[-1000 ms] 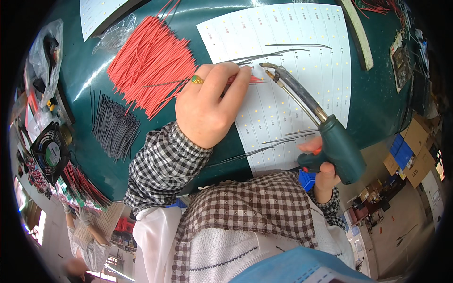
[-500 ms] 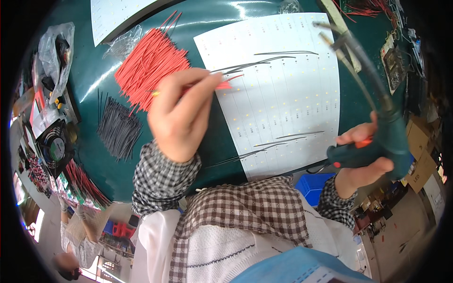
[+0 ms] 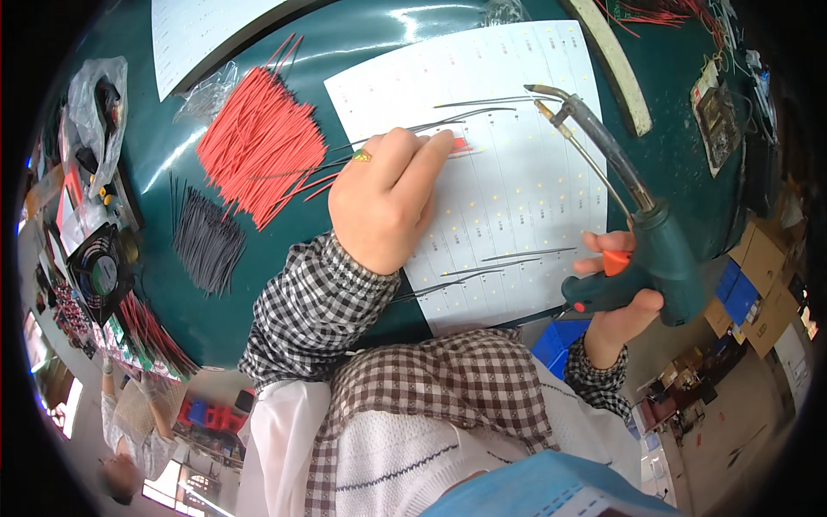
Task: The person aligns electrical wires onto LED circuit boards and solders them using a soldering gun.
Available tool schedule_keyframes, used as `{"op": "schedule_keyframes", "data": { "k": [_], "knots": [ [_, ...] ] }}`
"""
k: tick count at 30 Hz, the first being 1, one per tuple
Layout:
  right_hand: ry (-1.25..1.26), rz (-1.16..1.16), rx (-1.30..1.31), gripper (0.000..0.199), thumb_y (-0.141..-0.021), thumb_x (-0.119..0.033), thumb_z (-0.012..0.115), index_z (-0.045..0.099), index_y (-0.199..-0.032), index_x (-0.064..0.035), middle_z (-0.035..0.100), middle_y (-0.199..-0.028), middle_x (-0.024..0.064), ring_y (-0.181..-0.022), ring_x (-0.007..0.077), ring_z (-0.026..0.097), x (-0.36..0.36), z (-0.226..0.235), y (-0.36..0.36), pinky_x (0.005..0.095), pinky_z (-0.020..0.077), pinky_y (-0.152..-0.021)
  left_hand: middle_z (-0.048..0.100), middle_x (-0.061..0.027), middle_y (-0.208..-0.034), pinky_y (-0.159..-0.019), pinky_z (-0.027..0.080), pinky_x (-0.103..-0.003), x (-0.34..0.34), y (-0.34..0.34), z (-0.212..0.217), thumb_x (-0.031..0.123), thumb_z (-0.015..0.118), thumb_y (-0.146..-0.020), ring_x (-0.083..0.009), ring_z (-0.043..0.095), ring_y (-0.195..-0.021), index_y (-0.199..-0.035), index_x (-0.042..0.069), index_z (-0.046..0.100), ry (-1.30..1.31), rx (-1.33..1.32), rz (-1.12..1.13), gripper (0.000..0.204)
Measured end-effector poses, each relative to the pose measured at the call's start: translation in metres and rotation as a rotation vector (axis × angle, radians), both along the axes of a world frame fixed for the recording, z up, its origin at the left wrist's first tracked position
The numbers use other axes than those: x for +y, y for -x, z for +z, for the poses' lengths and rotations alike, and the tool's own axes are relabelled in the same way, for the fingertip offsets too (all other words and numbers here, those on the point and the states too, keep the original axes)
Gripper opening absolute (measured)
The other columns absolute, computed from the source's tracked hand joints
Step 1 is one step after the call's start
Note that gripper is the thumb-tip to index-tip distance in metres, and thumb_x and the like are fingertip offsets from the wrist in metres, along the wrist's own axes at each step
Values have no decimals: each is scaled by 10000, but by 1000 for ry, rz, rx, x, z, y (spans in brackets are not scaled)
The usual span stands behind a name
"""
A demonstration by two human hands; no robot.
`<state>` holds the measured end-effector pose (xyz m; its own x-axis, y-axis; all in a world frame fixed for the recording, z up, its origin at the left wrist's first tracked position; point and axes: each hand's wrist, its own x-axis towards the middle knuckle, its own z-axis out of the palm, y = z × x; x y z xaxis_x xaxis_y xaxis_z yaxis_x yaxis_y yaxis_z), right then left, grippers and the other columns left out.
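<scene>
A heap of red wires (image 3: 258, 142) lies on the green bench (image 3: 362, 43), black wires (image 3: 207, 243) just beside, a small fan (image 3: 99, 271) at the left edge.

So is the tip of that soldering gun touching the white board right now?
No. The right hand holds the green soldering gun with its tip raised off the white board, away from the red wire under the left hand.
</scene>
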<state>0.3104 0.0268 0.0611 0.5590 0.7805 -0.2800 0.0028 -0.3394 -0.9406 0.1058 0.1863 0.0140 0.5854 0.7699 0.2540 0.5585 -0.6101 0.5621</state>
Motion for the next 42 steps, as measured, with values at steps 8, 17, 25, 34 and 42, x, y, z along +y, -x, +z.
{"op": "schedule_keyframes", "data": {
  "k": [8, 17, 25, 34, 42],
  "knots": [
    [36, 9, 1, 992, -763, -764, 476, 441, -1234, 108, 620, -1005, 172, -846, 286, 680, -8, 0, 8, 305, 604, -567, 589, -97, -871, -635, 500, -284, 13, 19, 21, -111, 613, -673, -209, 605, -738, -1016, -5, 694, 2, -153, 90, 368],
    [17, -14, -45, 965, -764, -752, 505, 480, -1181, 118, 617, -998, 181, -843, 300, 679, -4, -1, 12, 315, 606, -571, 583, -68, -898, -600, 496, -310, 7, 8, 18, -45, 660, -666, -222, 582, -711, -999, 20, 681, 88, -123, -73, 340],
    [79, -9, 25, 960, -707, -707, 612, 490, -1183, 118, 626, -942, 183, -825, 310, 674, -12, 4, 16, 353, 602, -604, 608, -69, -861, -606, 495, -301, -3, -3, -12, -88, 684, -671, -203, 599, -736, -972, 27, 691, 9, -58, -43, 323],
    [140, 170, 30, 839, -739, -679, 641, 566, -1034, 102, 636, -874, 161, -640, 188, 605, -15, 2, 16, 261, 482, -491, 606, -72, -863, -614, 497, -303, -1, -2, -9, -84, 690, -648, -211, 601, -751, -960, 23, 690, 19, -68, -14, 330],
    [188, 257, 191, 626, -768, -550, 686, 640, -1102, -22, 671, -999, 15, -772, 73, 544, -23, 3, 8, 231, 440, -701, 571, -59, -886, -587, 503, -287, 1, -1, -13, -6, 698, -633, -204, 582, -735, -956, 21, 680, -32, -87, -42, 324]
  ]
}}
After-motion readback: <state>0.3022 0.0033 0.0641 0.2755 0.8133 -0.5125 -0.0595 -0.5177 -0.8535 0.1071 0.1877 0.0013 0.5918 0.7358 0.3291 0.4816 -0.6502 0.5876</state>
